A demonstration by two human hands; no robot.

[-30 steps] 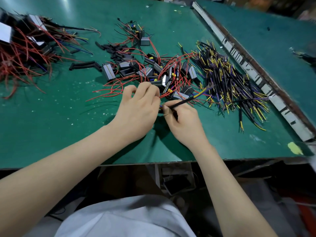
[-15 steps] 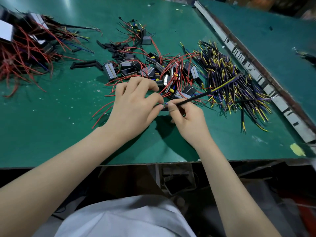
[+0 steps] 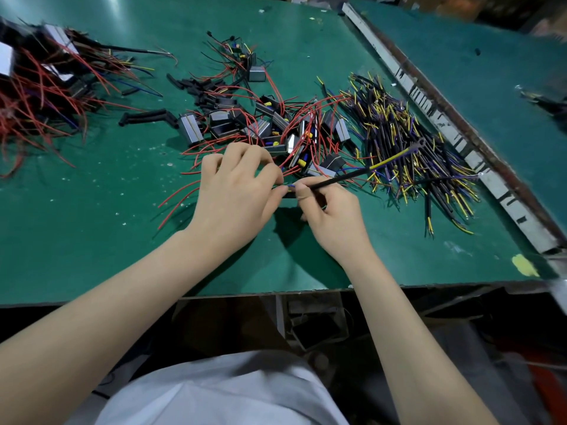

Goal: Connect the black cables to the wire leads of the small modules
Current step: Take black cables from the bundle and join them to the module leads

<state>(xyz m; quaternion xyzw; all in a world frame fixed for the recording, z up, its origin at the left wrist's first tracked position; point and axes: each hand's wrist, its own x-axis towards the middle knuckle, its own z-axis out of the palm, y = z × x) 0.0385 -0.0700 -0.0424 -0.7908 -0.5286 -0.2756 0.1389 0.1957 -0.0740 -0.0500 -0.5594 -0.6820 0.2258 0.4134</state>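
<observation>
My right hand (image 3: 331, 214) pinches a black cable (image 3: 340, 179) near its end; the cable slants up and right, ending in a yellow lead. My left hand (image 3: 234, 194) has its fingers curled, pinching thin wire leads, a blue tip (image 3: 291, 186) showing between the two hands. The fingertips of both hands meet at that spot. Red leads (image 3: 175, 200) trail left from under my left hand. Its module is hidden by the hand. A heap of small grey modules (image 3: 276, 133) with red wires lies just behind my hands.
A pile of black cables (image 3: 408, 148) with yellow and blue ends lies to the right. Finished wired modules (image 3: 40, 87) heap at the far left. Black sleeve pieces (image 3: 147, 116) lie behind. A metal rail (image 3: 454, 139) bounds the green table (image 3: 92, 240) on the right.
Both hands shifted slightly toward me and left. The black cable's far end swung upward away from the cable pile. The red leads under my left hand were drawn nearer.
</observation>
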